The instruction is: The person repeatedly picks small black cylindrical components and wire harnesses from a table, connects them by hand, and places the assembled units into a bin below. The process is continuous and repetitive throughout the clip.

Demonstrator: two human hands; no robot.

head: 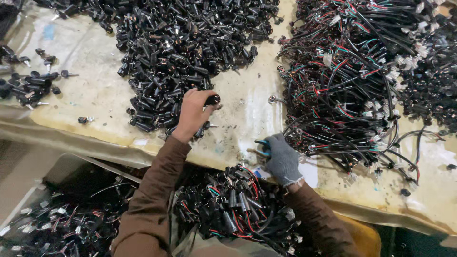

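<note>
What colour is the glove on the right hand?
Grey knit glove on the right hand, seen in the head view; it grips a blue-handled tool.

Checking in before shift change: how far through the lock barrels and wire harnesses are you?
Done: wired pieces fill the lap. In hand: left hand picks a black barrel from the pile; gloved right hand holds a blue-handled tool. Left: that large pile and the harness heap.

A small white paper label with a touch of blue and red lies at the table's near edge. A pale blue rectangular patch sits at the far left. No screens, signs or packages show.
</note>
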